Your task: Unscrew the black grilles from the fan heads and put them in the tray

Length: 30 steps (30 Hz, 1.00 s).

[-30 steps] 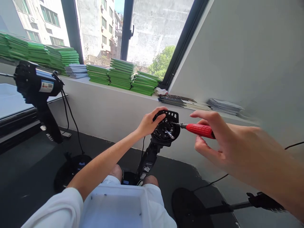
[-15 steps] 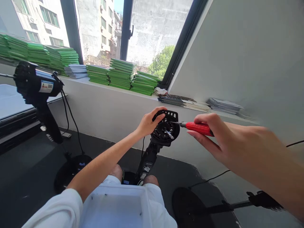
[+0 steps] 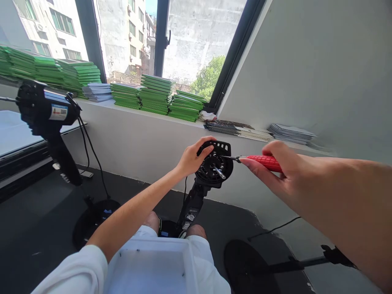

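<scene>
In front of me stands a black fan motor head point(image 3: 211, 176) on a stand, a bare metal shaft point(image 3: 219, 173) jutting from its face. My left hand point(image 3: 193, 158) grips the head's upper left rim, thumb over the front and fingers behind. A red-handled screwdriver point(image 3: 266, 162) is held in my right hand point(image 3: 283, 169), thumb and fingers closed on the handle. Its thin blade points left, and the tip meets the upper right part of the motor's face. Whatever sits under the tip is too small to make out.
On my lap rests a white plastic tray point(image 3: 190, 269) with a few tiny dark pieces. Another fan stand point(image 3: 63, 149) is at left, and a third round base point(image 3: 248, 267) at lower right. Green stacks point(image 3: 156, 96) line the windowsill. Cords trail along the floor.
My right thumb has slid forward along the screwdriver handle, and its fingers have curled tighter. The screwdriver sits slightly further right in view. My left hand keeps its hold.
</scene>
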Tool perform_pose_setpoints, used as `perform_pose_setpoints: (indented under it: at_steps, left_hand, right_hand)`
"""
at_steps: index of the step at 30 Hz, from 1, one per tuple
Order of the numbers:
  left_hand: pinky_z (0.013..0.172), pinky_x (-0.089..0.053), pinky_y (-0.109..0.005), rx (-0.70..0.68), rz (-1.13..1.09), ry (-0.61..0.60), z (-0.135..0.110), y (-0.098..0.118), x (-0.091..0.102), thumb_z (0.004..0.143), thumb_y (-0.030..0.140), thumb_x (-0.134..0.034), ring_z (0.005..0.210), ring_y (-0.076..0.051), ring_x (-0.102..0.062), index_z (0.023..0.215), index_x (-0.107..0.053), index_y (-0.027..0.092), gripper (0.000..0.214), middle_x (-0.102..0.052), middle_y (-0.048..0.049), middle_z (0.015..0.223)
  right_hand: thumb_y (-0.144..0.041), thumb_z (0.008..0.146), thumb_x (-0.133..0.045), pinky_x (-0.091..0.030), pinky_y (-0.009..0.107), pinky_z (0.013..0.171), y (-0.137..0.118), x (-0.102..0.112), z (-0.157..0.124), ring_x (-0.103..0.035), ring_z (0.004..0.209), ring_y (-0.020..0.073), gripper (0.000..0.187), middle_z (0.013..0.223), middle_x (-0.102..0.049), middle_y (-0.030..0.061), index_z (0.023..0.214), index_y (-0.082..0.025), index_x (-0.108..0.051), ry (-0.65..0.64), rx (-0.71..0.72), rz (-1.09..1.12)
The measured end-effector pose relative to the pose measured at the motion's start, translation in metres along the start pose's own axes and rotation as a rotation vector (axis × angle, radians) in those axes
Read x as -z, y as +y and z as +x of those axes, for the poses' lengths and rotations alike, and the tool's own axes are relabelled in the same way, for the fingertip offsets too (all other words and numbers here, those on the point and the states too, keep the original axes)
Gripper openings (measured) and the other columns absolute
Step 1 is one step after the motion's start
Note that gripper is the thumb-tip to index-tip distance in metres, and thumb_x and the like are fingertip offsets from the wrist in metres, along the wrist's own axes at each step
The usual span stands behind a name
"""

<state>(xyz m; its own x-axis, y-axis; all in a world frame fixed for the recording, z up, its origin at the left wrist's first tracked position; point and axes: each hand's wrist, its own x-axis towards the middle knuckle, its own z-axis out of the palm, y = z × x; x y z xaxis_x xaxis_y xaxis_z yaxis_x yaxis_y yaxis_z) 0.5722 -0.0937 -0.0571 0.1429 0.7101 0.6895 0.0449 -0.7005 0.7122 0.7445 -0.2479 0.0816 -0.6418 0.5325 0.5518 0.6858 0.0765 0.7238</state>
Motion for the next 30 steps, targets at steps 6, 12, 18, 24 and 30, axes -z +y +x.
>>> perform_pose_setpoints:
  at_steps: [6, 12, 18, 24, 30]
  left_hand:
    - [0.098, -0.051, -0.028, -0.008, 0.009, 0.003, -0.001, 0.001, -0.001, 0.103, 0.038, -0.050, 0.109, -0.020, -0.068, 0.128, -0.061, 0.023, 0.032, -0.073, -0.0033, 0.118]
    - [0.096, -0.051, -0.027, -0.011, 0.021, 0.003, 0.000, 0.003, 0.002, 0.103, 0.038, -0.048, 0.107, -0.019, -0.068, 0.127, -0.061, 0.022, 0.032, -0.073, -0.0032, 0.118]
    - [0.092, -0.051, -0.027, -0.022, 0.032, -0.062, 0.003, 0.004, 0.004, 0.103, 0.038, -0.047, 0.099, -0.018, -0.068, 0.129, -0.060, 0.023, 0.033, -0.073, -0.0029, 0.113]
    - [0.094, -0.051, -0.028, -0.023, 0.033, -0.060, 0.004, 0.004, 0.004, 0.103, 0.037, -0.048, 0.102, -0.020, -0.068, 0.129, -0.061, 0.021, 0.034, -0.073, -0.0042, 0.114]
    - [0.101, -0.049, -0.028, -0.043, 0.030, -0.093, 0.006, 0.003, 0.006, 0.104, 0.036, -0.047, 0.112, -0.020, -0.068, 0.131, -0.062, 0.023, 0.034, -0.073, -0.0033, 0.124]
  right_hand:
    - [-0.054, 0.106, -0.028, -0.019, 0.025, 0.045, 0.002, 0.001, 0.005, -0.038, 0.037, 0.0124, 0.052, 0.044, -0.046, -0.0023, 0.097, -0.018, -0.064, -0.085, 0.005, 0.102]
    - [-0.052, 0.106, -0.028, -0.018, 0.025, 0.046, 0.000, 0.003, 0.003, -0.040, 0.037, 0.0134, 0.050, 0.044, -0.047, -0.0026, 0.104, -0.017, -0.064, -0.123, 0.045, 0.153]
    - [-0.056, 0.104, -0.026, -0.020, 0.028, 0.048, -0.001, 0.001, 0.003, -0.045, 0.041, 0.0184, 0.054, 0.047, -0.051, 0.0015, 0.103, -0.019, -0.065, -0.181, -0.088, 0.052]
    - [-0.054, 0.106, -0.018, -0.019, 0.027, 0.048, 0.000, 0.002, 0.007, -0.043, 0.039, 0.0172, 0.060, 0.042, -0.041, -0.0009, 0.097, -0.018, -0.065, -0.246, -0.105, 0.047]
    - [-0.061, 0.104, -0.016, -0.021, 0.023, 0.045, 0.001, -0.010, 0.005, -0.044, 0.037, 0.0139, 0.063, 0.049, -0.053, -0.0014, 0.114, -0.018, -0.060, -0.108, -0.041, 0.296]
